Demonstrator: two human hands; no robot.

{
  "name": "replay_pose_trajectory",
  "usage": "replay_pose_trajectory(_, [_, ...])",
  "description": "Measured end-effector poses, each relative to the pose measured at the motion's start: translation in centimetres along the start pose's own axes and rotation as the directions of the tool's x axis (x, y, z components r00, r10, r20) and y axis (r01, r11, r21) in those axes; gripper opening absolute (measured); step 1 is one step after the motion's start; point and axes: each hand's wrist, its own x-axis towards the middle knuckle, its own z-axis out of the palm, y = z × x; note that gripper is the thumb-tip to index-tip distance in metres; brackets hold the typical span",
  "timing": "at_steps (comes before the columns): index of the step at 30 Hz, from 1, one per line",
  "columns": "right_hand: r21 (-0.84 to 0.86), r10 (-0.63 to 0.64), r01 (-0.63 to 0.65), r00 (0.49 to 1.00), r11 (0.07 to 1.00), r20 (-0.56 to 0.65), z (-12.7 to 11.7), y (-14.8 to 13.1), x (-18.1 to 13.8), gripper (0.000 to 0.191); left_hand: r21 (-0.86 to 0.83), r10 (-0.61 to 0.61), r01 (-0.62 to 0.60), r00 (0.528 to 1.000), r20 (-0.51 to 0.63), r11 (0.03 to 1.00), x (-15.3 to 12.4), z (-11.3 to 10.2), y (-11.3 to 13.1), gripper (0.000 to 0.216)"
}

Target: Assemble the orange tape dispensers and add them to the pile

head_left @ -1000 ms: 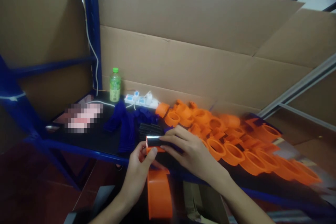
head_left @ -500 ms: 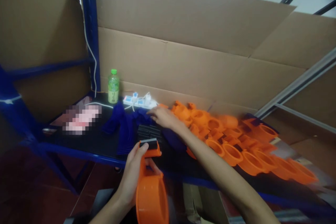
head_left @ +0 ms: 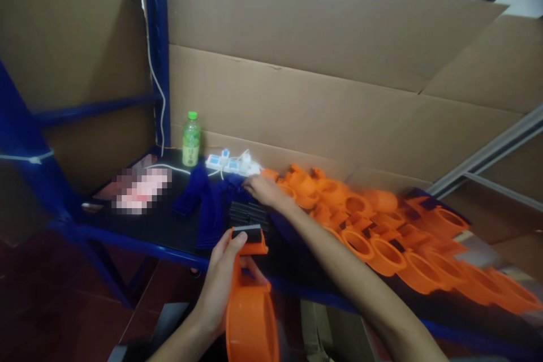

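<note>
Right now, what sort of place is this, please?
Probably a small workshop: many orange ring-shaped parts crowd a black-topped table, cardboard sheets stand behind it, and the left hand holds another orange part.

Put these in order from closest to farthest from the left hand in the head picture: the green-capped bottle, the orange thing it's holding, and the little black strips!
1. Orange thing: closest, gripped in the left hand.
2. Black strips: just beyond that hand, on the table.
3. Green-capped bottle: farthest, standing at the back left.
</note>
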Motion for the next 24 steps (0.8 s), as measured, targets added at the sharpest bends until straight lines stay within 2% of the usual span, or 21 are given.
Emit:
replay_pose_trajectory(5, [0.016,0.012,-0.012,1.0,1.0,-0.025,0.1,-0.5,0.0,0.027,-0.024,0.01,-0.01,1.0,-0.002,1.0,-0.2,0.2,0.0,0.036])
replay_pose_trajectory(10, [0.061,0.029,-0.026,0.999,0.998,-0.046,0.0,-1.3,0.1,0.021,0.007,0.022,-0.023,1.0,0.013,1.0,-0.1,0.1,0.1,0.037])
replay_pose_trajectory(15, [0.129,0.072,-0.053,0.987,0.99,-0.143,-1.6,-1.9,-0.5,0.018,0.019,0.013,-0.013,1.0,-0.023,1.0,0.0,-0.1,0.1,0.038])
replay_pose_trajectory(20, [0.259,0.154,-0.078,0.945,0.963,-0.289,-4.7,-3.2,-4.7,0.031,-0.052,0.056,-0.06,0.996,-0.069,0.997,0.0,0.0,0.1,0.037])
replay_pose_trajectory(22, [0.312,0.18,-0.07,0.923,0.947,-0.339,-5.7,-4.7,-7.5,0.034,-0.089,0.058,-0.067,0.994,-0.094,0.994,-0.1,0.0,0.2,0.038])
replay_pose_trajectory(24, [0.387,0.216,-0.043,0.883,0.921,-0.417,-6.3,-6.6,-10.4,0.03,-0.128,0.067,-0.083,0.99,-0.128,0.988,-0.3,0.1,0.3,0.038])
